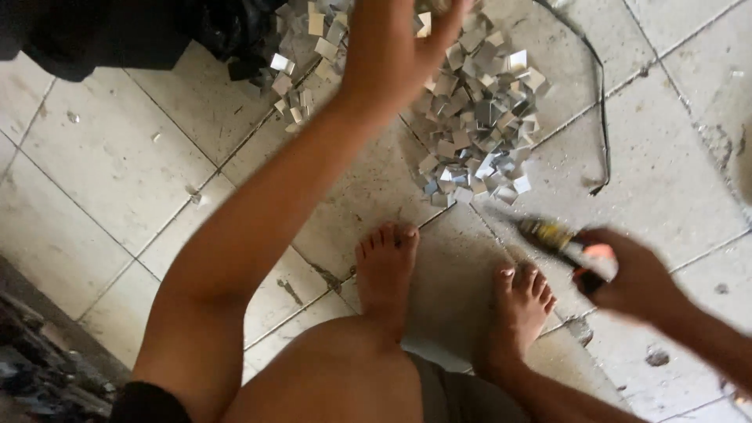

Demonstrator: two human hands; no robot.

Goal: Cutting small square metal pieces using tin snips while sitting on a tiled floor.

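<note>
Soft even daylight, faint shadows under the feet (439,298), glints on the metal pieces (478,117), right hand (634,278) and tool (560,239) motion-blurred, perhaps slight softness throughout

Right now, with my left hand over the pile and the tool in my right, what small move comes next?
Probably lower the left hand to pick one metal piece from the pile: it hovers open over them, while the right hand holds the tool ready.
</note>
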